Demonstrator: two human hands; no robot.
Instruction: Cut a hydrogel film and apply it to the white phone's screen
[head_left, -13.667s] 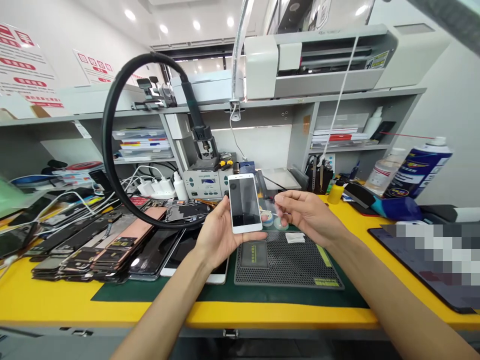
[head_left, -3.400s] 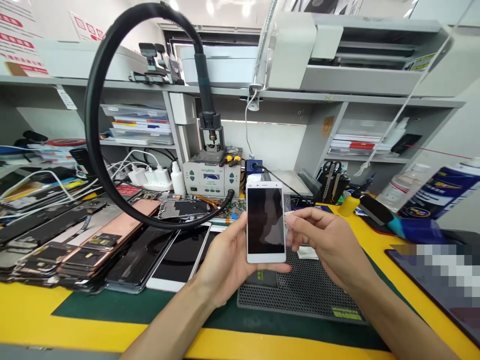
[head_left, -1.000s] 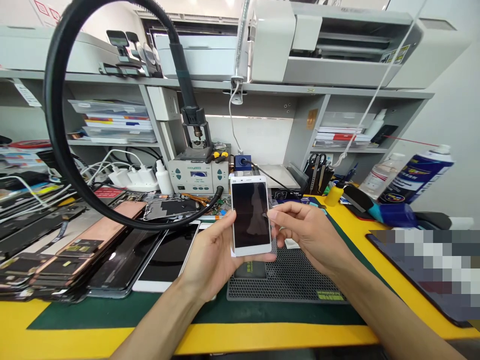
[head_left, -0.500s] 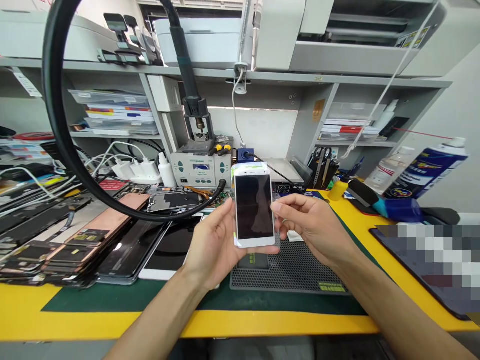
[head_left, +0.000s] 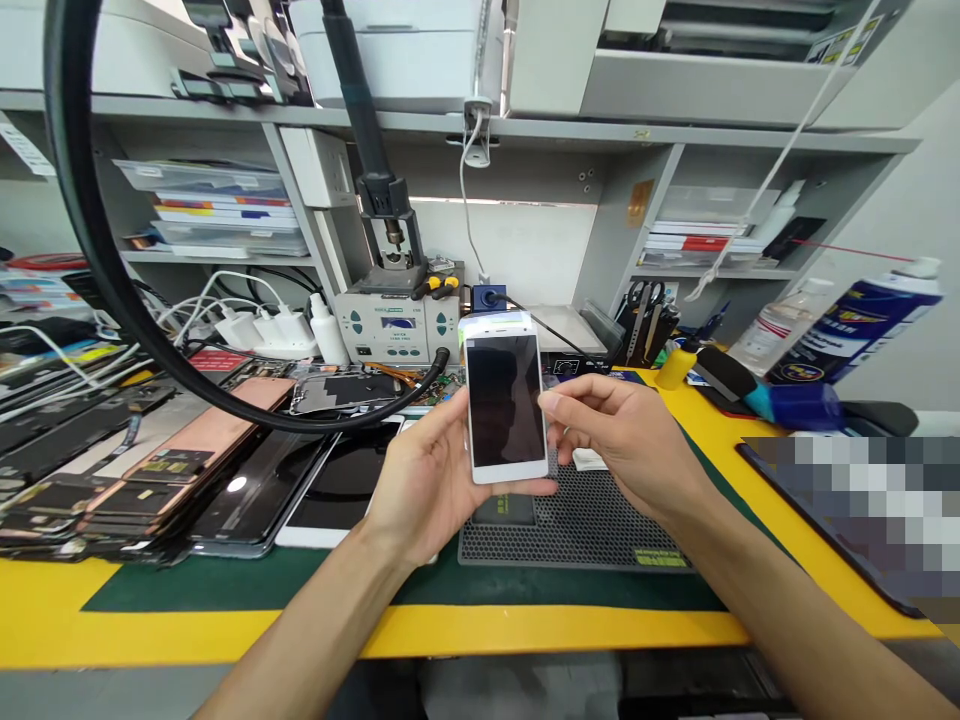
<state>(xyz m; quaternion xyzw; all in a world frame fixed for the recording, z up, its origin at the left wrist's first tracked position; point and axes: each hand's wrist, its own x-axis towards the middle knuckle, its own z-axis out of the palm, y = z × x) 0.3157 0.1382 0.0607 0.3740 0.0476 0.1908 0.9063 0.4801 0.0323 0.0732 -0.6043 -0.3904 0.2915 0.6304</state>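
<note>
A white smartphone (head_left: 505,400) with a dark screen is held upright above the bench, screen towards me. My left hand (head_left: 427,470) wraps round its left side and lower back, with one finger showing beneath the bottom edge. My right hand (head_left: 611,430) is closed, thumb and fingertips at the phone's right edge; part of those fingers is hidden. A strip of bright film or a second layer shows behind the top of the phone. Below lies a grey honeycomb-patterned mat (head_left: 570,540).
Several phones and opened phone parts (head_left: 172,470) lie at the left. A hot-air station (head_left: 394,325) stands behind, its black hose (head_left: 67,180) looping across the left. Bottles and a blue spray can (head_left: 855,325) stand at the right, near a dark tablet-like panel (head_left: 810,540).
The view has tilted slightly, so the shelves and bench appear a little higher. The phone has turned slightly in my hands; both hands stay on it.
</note>
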